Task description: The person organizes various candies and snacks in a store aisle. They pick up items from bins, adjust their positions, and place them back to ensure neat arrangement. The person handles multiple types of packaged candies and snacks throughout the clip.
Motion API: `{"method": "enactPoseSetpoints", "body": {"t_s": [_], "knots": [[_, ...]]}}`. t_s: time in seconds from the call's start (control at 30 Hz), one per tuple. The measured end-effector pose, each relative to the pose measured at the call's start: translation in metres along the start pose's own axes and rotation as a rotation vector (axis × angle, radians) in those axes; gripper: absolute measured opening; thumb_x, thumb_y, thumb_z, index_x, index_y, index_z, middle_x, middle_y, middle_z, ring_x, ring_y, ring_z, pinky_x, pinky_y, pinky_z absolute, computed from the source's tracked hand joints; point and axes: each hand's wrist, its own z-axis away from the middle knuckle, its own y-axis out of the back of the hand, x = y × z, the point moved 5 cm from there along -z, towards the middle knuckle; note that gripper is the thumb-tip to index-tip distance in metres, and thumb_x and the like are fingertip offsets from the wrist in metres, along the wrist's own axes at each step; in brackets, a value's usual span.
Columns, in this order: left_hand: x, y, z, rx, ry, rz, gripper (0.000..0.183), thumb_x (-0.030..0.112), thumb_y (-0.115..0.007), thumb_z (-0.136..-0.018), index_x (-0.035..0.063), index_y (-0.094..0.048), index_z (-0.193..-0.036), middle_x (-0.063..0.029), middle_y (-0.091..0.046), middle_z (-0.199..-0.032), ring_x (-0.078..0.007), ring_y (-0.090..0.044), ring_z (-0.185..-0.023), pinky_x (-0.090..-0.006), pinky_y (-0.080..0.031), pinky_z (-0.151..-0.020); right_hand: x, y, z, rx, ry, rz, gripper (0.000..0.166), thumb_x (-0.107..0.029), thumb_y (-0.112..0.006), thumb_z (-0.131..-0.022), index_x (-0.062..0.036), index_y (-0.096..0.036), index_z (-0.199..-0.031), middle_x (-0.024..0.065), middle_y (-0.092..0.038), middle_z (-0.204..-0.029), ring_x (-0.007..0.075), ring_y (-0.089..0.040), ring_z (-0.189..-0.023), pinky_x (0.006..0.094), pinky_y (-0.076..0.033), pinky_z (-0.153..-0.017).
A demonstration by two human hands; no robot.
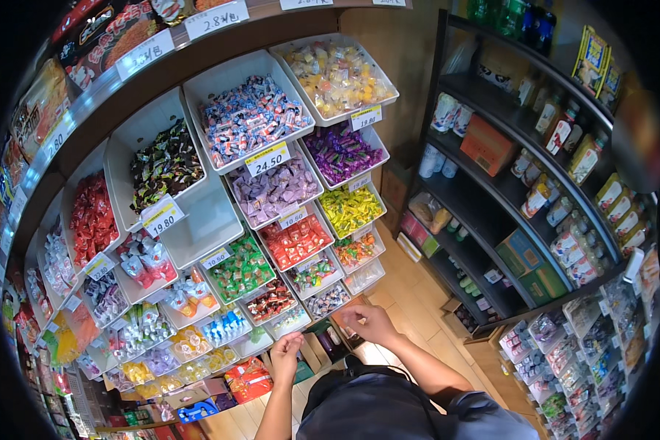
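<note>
My left hand (286,355) is raised in front of the lowest candy bins, its fingers curled together; whether anything lies inside them is hidden. To its right hovers my right hand (371,323), fingers loosely bent and thumb apart, with nothing visible in it. Nearest above the hands are a bin of dark blue-and-white wrapped candies (327,300) and a bin of pale wrapped candies (289,322). Higher up are red packets (297,242), green wrapped candies (242,269) and yellow wrapped candies (351,204). One white bin (203,220) shows a bare bottom.
Tiered white bins fill the left, with price tags (268,158) on their rims. Bottles and cartons stand on a dark shelf unit (473,192) at right. Below the bins are cardboard boxes (313,352) and a red package (248,379). Wooden flooring (418,297) runs between.
</note>
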Motion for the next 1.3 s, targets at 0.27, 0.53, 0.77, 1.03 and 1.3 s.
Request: {"method": "enactPoseSetpoints", "body": {"t_s": [0.27, 0.53, 0.77, 1.03, 1.3], "knots": [[-0.013, -0.012, -0.006, -0.078, -0.013, 0.054, 0.018, 0.004, -0.06, -0.097, -0.0035, -0.067, -0.112, -0.0076, -0.071, -0.104, -0.0124, -0.065, -0.094, -0.0258, -0.05, -0.088, -0.003, 0.044, -0.04, 0.12, -0.042, 0.046, 0.022, -0.015, -0.071, -0.091, -0.0019, -0.072, -0.108, 0.0012, -0.072, -0.087, 0.0054, -0.062, -0.079, 0.024, -0.051, -0.072], [0.006, -0.03, -0.013, 0.0, -0.072, 0.019, 0.018, 0.006, -0.063, -0.096, -0.0022, -0.067, -0.112, -0.0063, -0.071, -0.104, -0.011, -0.065, -0.096, -0.0246, -0.05, -0.088, -0.074, 0.155, -0.207, 0.438, 0.245, 0.244, 0.027, -0.022, -0.071, -0.084, -0.0043, -0.073, -0.103, 0.0133, -0.072, -0.078, 0.0227, -0.07, -0.07, 0.0336, -0.053, -0.066], [0.049, -0.128, -0.052, 0.018, -0.171, -0.103, 0.02, 0.011, -0.067, -0.095, 0.0007, -0.069, -0.112, -0.0033, -0.071, -0.103, -0.01, -0.064, -0.096, -0.0249, -0.049, -0.087, -0.077, 0.172, -0.339, 0.321, 0.171, 0.607, 0.033, -0.035, -0.073, -0.08, -0.0062, -0.075, -0.096, 0.0163, -0.074, -0.089, 0.0329, -0.072, -0.084, 0.0436, -0.057, -0.078], [0.115, -0.219, -0.101, 0.084, -0.462, -0.286, 0.02, 0.009, -0.066, -0.093, 0.0013, -0.069, -0.111, -0.0049, -0.067, -0.095, -0.0112, -0.06, -0.083, -0.0259, -0.049, -0.077, -0.063, 0.147, -0.382, 0.084, 0.158, 0.866, 0.041, -0.044, -0.072, -0.076, -0.0074, -0.075, -0.093, 0.0192, -0.072, -0.1, 0.035, -0.069, -0.096, 0.044, -0.056, -0.085], [0.237, -0.266, -0.195, 0.19, -0.823, -0.66, 0.024, 0.009, -0.066, -0.089, 0.0022, -0.067, -0.112, -0.0094, -0.066, -0.1, -0.019, -0.064, -0.077, -0.0314, -0.053, -0.071, -0.046, 0.166, -0.394, -0.08, 0.371, 0.666, 0.016, -0.025, -0.069, -0.075, -0.0149, -0.076, -0.085, 0.0101, -0.073, -0.089, 0.0305, -0.07, -0.085, 0.0413, -0.056, -0.079]]}}
